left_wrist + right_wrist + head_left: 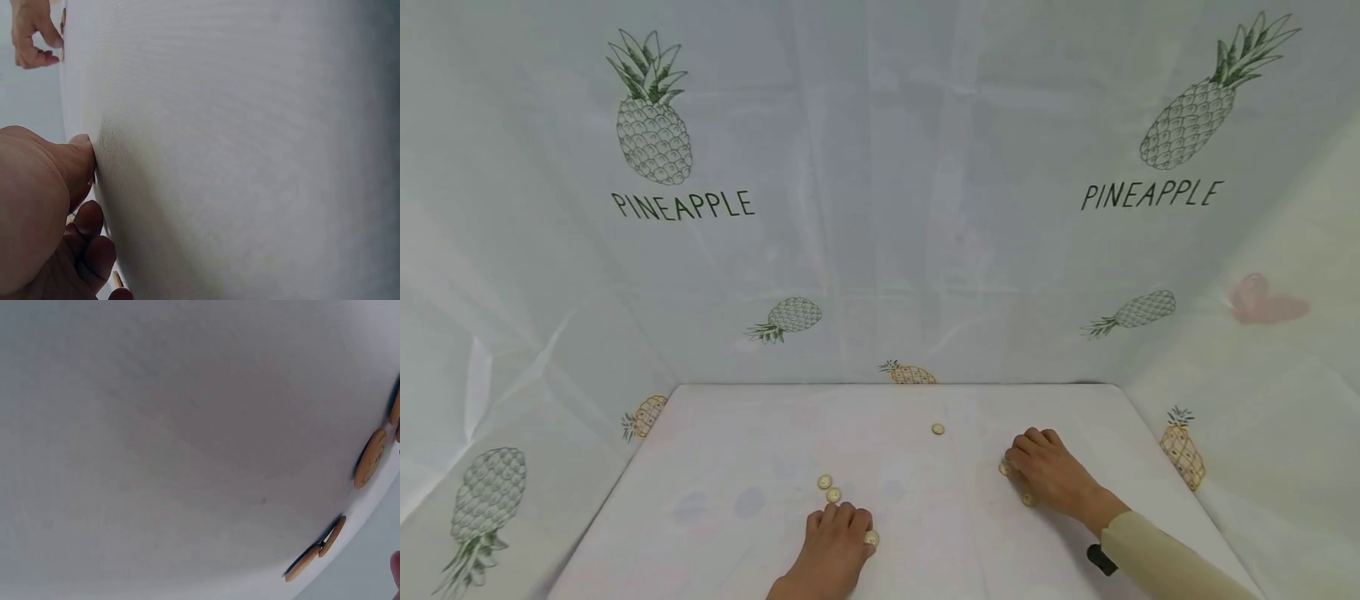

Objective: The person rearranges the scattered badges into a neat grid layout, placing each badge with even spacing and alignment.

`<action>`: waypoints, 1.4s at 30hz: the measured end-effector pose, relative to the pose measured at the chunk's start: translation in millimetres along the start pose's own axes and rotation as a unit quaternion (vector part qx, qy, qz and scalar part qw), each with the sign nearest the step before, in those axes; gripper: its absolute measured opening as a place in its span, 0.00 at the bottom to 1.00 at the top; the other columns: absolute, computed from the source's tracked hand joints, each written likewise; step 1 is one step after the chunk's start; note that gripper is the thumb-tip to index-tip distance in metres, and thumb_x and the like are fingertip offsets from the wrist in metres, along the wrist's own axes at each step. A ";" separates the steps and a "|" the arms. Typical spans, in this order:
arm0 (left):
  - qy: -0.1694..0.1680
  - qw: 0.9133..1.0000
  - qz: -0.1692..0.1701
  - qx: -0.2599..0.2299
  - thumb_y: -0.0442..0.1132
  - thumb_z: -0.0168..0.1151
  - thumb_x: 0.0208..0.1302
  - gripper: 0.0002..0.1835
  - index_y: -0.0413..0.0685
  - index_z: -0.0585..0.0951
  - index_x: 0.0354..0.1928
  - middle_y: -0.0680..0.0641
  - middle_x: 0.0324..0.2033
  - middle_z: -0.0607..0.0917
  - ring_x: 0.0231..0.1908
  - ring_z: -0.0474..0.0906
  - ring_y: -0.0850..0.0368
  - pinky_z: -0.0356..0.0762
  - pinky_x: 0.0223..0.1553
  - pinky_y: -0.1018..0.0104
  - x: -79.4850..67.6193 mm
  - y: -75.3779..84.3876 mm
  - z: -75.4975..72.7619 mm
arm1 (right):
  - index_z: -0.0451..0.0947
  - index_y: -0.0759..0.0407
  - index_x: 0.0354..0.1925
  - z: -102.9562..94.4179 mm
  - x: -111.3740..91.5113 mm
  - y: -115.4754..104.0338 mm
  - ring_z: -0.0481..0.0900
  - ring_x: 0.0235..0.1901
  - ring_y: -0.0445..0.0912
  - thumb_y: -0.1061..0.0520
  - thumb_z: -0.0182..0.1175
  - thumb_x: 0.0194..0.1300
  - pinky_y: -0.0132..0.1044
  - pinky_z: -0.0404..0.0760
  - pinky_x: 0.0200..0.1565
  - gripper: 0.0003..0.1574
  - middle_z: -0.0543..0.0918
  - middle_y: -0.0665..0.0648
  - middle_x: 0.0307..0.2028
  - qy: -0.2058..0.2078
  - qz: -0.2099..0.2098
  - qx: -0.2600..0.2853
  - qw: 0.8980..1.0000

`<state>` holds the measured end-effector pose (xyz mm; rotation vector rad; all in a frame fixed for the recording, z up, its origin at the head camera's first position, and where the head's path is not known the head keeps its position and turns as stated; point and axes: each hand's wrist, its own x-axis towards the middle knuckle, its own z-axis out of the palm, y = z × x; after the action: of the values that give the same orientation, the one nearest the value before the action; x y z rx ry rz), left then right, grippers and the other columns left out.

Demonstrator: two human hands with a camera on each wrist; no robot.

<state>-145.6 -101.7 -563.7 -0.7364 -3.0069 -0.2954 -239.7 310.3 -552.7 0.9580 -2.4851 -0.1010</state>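
Observation:
My left hand (831,546) is low on the white table with its fingers bent. Its thumb and index finger pinch a round wooden disc (871,538) at the hand's right side. In the left wrist view the left thumb (80,153) touches the surface, and the disc is mostly hidden. Farther right, my right hand (1048,468) has curled fingers and pinches another wooden disc (1004,468) between thumb and index finger. A further disc (1028,500) lies under the edge of that hand. The right wrist view barely shows a fingertip at its edge.
Two wooden discs (825,482) lie touching or nearly so, just beyond the left hand. A single disc (937,428) lies toward the back. Pineapple-printed sheets (880,208) enclose the table at the back and sides. A dark band (1102,559) sits below the right sleeve.

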 end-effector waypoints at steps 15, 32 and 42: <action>0.006 1.000 0.002 -0.007 0.52 0.72 0.68 0.16 0.59 0.75 0.48 0.59 0.37 0.69 0.39 0.60 0.60 0.68 0.49 0.50 -1.8 0.0 -2.5 | 0.83 0.49 0.37 2.2 14.2 3.2 0.70 0.39 0.43 0.53 0.79 0.58 0.45 0.70 0.45 0.13 0.78 0.45 0.35 0.003 -0.027 0.021 0.999; 0.007 1.000 -0.001 -0.014 0.52 0.72 0.67 0.15 0.59 0.76 0.47 0.59 0.37 0.71 0.39 0.61 0.61 0.69 0.50 0.48 -0.1 -1.0 -1.8 | 0.72 0.56 0.32 13.0 35.0 2.1 0.69 0.38 0.51 0.48 0.68 0.58 0.50 0.73 0.49 0.18 0.74 0.53 0.32 -0.018 -0.047 -0.068 0.996; 0.000 1.000 -0.002 -0.015 0.52 0.73 0.67 0.16 0.59 0.76 0.48 0.59 0.37 0.70 0.40 0.61 0.60 0.68 0.49 0.50 -0.6 -1.1 -2.5 | 0.71 0.56 0.29 14.7 55.4 -6.0 0.68 0.36 0.51 0.48 0.68 0.58 0.49 0.72 0.47 0.18 0.73 0.53 0.31 0.004 -0.053 -0.056 0.997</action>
<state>-145.6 -103.4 -561.5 -0.7330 -3.0101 -0.3413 -278.4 268.3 -544.9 1.0396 -2.3922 -0.2675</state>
